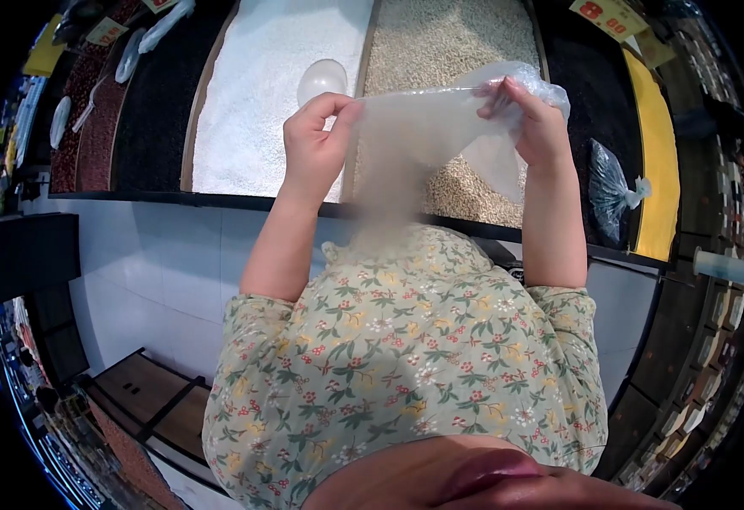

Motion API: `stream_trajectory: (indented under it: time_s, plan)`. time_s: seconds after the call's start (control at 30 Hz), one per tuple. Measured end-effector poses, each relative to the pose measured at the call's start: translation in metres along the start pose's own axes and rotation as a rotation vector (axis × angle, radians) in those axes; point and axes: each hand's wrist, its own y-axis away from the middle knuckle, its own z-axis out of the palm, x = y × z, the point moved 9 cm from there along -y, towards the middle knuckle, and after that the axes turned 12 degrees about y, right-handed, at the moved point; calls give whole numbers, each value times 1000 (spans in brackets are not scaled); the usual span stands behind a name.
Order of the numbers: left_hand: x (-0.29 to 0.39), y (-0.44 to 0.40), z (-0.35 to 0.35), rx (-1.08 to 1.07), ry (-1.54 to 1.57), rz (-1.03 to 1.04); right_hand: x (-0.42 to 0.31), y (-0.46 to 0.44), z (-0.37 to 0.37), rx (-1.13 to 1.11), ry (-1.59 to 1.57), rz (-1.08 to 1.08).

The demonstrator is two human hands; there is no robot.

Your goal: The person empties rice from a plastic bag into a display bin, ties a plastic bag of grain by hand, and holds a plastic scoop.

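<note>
A clear plastic bag is stretched between my two hands, above bins of loose grain. My left hand pinches one top corner of it between thumb and fingers. Around the other end of the bag, my right hand is closed, with the crumpled film bunched behind its fingers. The lower part of the bag is blurred and see-through. Just behind my left hand, a round whitish scoop or bowl rests on the white grain. Beige grain lies beneath the bag.
Bins of dark grain and reddish beans stand at the left. On the right are a tied bag of dark grain and a yellow bin. A price sign hangs at the top right. Stocked shelves line the right side.
</note>
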Motion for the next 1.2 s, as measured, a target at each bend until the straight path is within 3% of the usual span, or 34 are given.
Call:
stream_trajectory:
  time_s: [0.07, 0.23, 0.33, 0.47, 0.57, 0.77, 1.0, 1.1, 1.17, 1.2]
  plan:
    - [-13, -2, 7, 3, 25, -51, 27, -4, -21, 97, -34, 128]
    - [-17, 32, 17, 32, 259, -105, 38, 41, -41, 210, -65, 153]
    - [-28, 44, 18, 23, 152, -127, 44, 52, -52, 266, -65, 144]
    - [-60, 70, 34, -166, -158, -201, 47, 61, -66, 300, -35, 116]
    - [-76, 83, 47, -313, -571, -257, 34, 68, -67, 354, -9, 69]
    - [-71, 74, 66, -345, -578, -23, 23, 78, -78, 374, 74, 20]
    - [-73, 75, 67, -300, -350, -139, 37, 90, -91, 464, 97, 107]
    - [-77, 75, 69, -312, -273, -154, 35, 94, -92, 433, 236, 171]
    - [-71, 73, 71, -297, -249, -11, 29, 98, -99, 466, 680, 255]
    - [-72, 70, 69, -311, -247, -8, 29, 95, -104, 480, 676, 258]
